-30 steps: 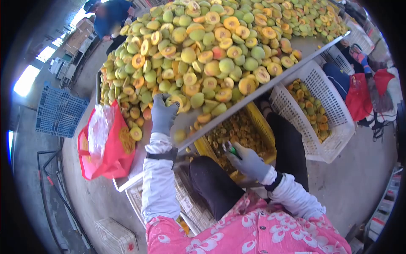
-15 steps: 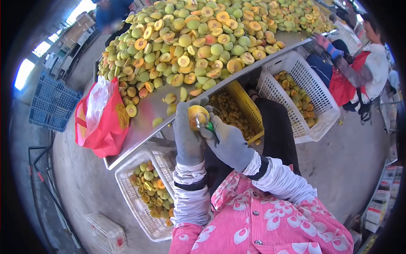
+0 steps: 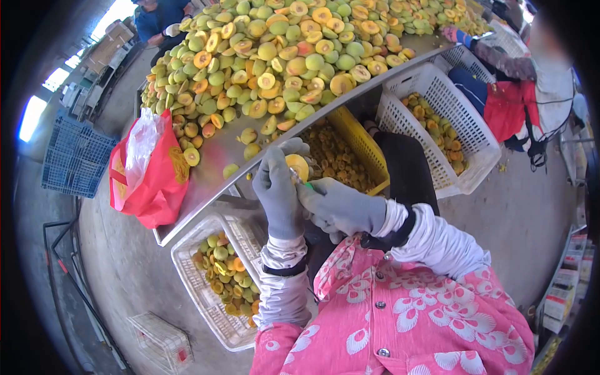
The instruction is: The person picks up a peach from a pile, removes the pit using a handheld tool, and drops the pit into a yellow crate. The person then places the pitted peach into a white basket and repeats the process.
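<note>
My left hand (image 3: 279,190), in a grey glove, holds a halved peach (image 3: 297,165) with its yellow cut face turned up. My right hand (image 3: 345,205), gloved alike, is closed around a small pitting tool (image 3: 309,185). Only a bit of its green handle and some metal shows; the metal end is at the lower edge of the peach half. Both hands are in front of the steel table's edge (image 3: 215,192). Beyond them a large heap of halved peaches (image 3: 269,69) covers much of the table.
Under the table a yellow crate (image 3: 361,145) holds brown pits or scraps. White crates with peach halves stand at the left (image 3: 187,278) and right (image 3: 481,153). A red bag (image 3: 159,194) sits on the table's left end. Co-workers sit at right (image 3: 509,103) and far left (image 3: 153,25).
My right hand has turned and dropped slightly, drawing the tool down toward the rim of the peach half. The left hand's fingers have shifted around the fruit. The co-worker's arm at right moved left.
</note>
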`<state>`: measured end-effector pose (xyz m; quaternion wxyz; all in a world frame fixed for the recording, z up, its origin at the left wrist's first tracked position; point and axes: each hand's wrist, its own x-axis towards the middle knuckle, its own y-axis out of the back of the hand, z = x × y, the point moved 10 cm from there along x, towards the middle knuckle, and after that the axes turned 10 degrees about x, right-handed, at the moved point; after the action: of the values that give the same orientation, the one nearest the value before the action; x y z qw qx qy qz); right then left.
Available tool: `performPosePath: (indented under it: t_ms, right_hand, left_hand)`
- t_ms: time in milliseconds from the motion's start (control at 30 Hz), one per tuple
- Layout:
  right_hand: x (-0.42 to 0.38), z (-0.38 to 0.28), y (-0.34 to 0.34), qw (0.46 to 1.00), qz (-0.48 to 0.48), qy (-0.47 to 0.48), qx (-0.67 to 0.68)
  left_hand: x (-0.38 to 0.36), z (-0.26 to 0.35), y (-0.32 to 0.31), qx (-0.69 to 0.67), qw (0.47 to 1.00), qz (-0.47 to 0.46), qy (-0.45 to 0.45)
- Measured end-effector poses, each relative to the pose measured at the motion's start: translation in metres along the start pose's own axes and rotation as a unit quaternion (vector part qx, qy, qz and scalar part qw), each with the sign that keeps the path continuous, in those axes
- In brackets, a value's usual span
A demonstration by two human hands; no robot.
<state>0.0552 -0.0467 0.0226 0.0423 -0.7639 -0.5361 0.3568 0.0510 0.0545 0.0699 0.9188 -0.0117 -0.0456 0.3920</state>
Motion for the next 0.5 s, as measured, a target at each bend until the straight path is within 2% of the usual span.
performPosePath:
  t_ms: [33,67,100,133,167,233,267,333,367,433,467,500]
  right_hand:
    - [-0.003,0.000,0.004,1.000,0.001,-0.003,0.005]
    - [-0.006,0.005,-0.007,0.992,-0.064,-0.045,0.100]
    - [-0.012,0.010,-0.019,0.969,-0.128,-0.085,0.193]
    - [-0.011,0.013,-0.020,0.963,-0.136,-0.093,0.211]
    - [-0.008,0.014,-0.015,0.964,-0.136,-0.091,0.212]
    - [-0.008,0.015,-0.028,0.904,-0.266,-0.125,0.312]
    - [0.000,0.022,-0.025,0.904,-0.266,-0.125,0.311]
    - [0.013,0.016,-0.024,0.883,-0.297,-0.078,0.355]
    - [0.010,0.016,-0.026,0.883,-0.297,-0.075,0.355]
    - [0.013,0.008,-0.007,0.943,-0.178,0.032,0.279]
    - [0.013,0.005,0.010,0.963,-0.077,0.064,0.251]
    - [0.020,0.010,0.012,0.963,-0.074,0.063,0.253]
  left_hand:
    - [0.000,0.000,0.001,0.037,0.999,-0.002,-0.005]
    - [0.001,-0.005,0.002,0.038,0.999,-0.003,-0.002]
    - [0.002,-0.005,-0.001,0.069,0.997,-0.027,-0.037]
    - [0.004,-0.002,-0.006,0.099,0.991,-0.052,-0.074]
    - [0.008,-0.001,-0.004,0.100,0.991,-0.053,-0.075]
    - [0.010,-0.014,-0.017,0.018,0.989,-0.148,-0.014]
    - [0.011,-0.019,-0.019,0.018,0.989,-0.148,-0.015]
    - [0.016,-0.054,-0.023,-0.191,0.968,-0.129,0.100]
    - [0.019,-0.064,-0.023,-0.191,0.968,-0.131,0.099]
    - [0.024,-0.084,-0.001,-0.236,0.968,-0.021,0.084]
    - [0.019,-0.048,0.005,0.034,0.998,-0.006,-0.046]
    - [0.015,-0.044,0.006,0.034,0.998,-0.008,-0.043]
